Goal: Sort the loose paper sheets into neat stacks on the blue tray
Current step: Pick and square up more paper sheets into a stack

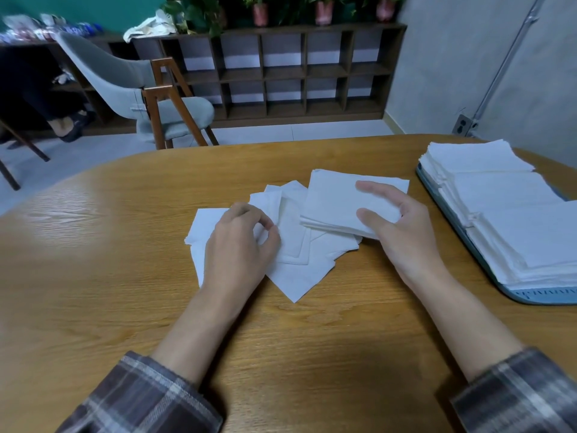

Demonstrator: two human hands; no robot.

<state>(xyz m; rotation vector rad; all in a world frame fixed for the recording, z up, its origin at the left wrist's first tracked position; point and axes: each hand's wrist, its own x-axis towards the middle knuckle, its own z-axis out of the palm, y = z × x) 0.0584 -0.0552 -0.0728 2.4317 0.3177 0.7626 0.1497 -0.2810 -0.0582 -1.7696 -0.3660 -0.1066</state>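
White paper is the whole job here. The loose sheets (299, 264) lie in a skewed, overlapping heap at the middle of the wooden table (125, 276), corners pointing every way. My left hand (237, 245) sits on the left part of that heap, fingers curled, thumb and forefinger nipping the edge of one sheet to lift it off the others.

My right hand (396, 223) holds a small bundle (331, 201) of squared-up sheets just above the far right of the heap. The thumb lies along its near edge and the fingers reach across the top. I cannot tell how many sheets it holds.

The blue tray (543, 295) is at the right edge of the table, well apart from the heap. The finished stacks (505, 195) on it cover most of it, set side by side in a row running near to far.

I judge this to be the gathering step: one sheet at a time is drawn from the heap and added to the bundle. The task looks far along, with much on the tray and only a modest heap left.

Next, the pinched sheet must come away alone, so I would peel it slowly and watch that none clings beneath. It then has to meet the bundle with edges matched, while the right grip loosens only enough to admit it.
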